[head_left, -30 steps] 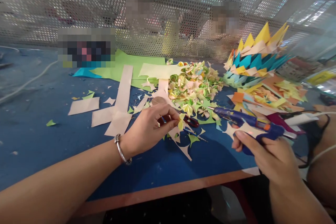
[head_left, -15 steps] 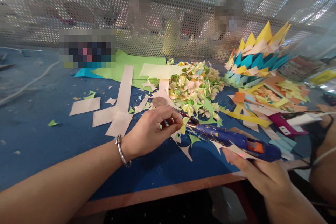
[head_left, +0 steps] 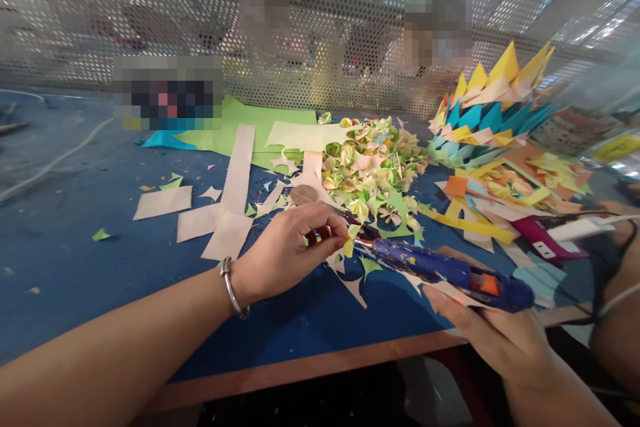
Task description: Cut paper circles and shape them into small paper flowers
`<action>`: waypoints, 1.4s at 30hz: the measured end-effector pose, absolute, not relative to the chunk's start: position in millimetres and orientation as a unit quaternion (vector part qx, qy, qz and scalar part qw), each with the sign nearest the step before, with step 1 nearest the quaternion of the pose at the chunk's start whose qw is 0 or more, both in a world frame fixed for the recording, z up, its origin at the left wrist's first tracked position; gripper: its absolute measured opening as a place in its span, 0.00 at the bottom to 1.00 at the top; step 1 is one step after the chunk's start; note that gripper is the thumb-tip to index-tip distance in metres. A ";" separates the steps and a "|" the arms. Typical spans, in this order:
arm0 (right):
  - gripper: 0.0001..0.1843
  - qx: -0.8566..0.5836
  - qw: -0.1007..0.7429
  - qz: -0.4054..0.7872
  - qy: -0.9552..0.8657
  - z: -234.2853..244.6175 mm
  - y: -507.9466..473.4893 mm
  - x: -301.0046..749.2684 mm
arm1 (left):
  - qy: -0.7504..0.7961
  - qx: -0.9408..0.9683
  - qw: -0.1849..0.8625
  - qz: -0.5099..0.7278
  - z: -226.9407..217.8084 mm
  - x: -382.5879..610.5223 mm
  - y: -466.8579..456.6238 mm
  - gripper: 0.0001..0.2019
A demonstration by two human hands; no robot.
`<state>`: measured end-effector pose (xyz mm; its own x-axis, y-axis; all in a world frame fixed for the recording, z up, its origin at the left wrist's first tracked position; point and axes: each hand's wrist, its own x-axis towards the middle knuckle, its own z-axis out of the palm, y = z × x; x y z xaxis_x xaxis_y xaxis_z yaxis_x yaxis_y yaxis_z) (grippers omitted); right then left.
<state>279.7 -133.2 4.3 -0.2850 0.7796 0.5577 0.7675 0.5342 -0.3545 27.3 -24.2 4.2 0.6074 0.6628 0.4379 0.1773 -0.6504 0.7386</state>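
Observation:
Between thumb and fingertips, my left hand [head_left: 295,250] pinches a small yellow paper flower [head_left: 351,240]. My right hand [head_left: 500,333] is wrapped round a blue glue gun [head_left: 425,263] with an orange part near its back end. The metal nozzle points left and meets the flower's edge; whether it touches cannot be made out. Just beyond the nozzle lies a heap of small folded paper flowers [head_left: 370,167] in yellow, green and pink. Pale paper scraps [head_left: 353,283] lie on the blue table [head_left: 220,340] below both hands.
Pink paper strips [head_left: 237,173] and a green sheet [head_left: 280,120] lie left of the heap. Folded paper crowns [head_left: 495,107] are stacked at the right, behind orange and yellow offcuts [head_left: 505,187]. A magenta power strip [head_left: 545,240] has cables. A perforated metal screen [head_left: 200,27] stands behind.
The glue gun has shifted very slightly left. My left hand and the yellow flower stay almost where they were.

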 end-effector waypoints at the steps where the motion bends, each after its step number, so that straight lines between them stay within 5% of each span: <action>1: 0.09 -0.475 0.345 0.023 -0.809 5.9 -132.8 278.7 | 0.252 0.832 0.335 0.363 4.1 27.4 -24.3 0.07; 42: 0.07 -0.494 0.325 0.052 -0.805 4.6 -132.5 279.4 | 0.270 0.839 0.345 0.324 5.0 27.2 -24.3 0.05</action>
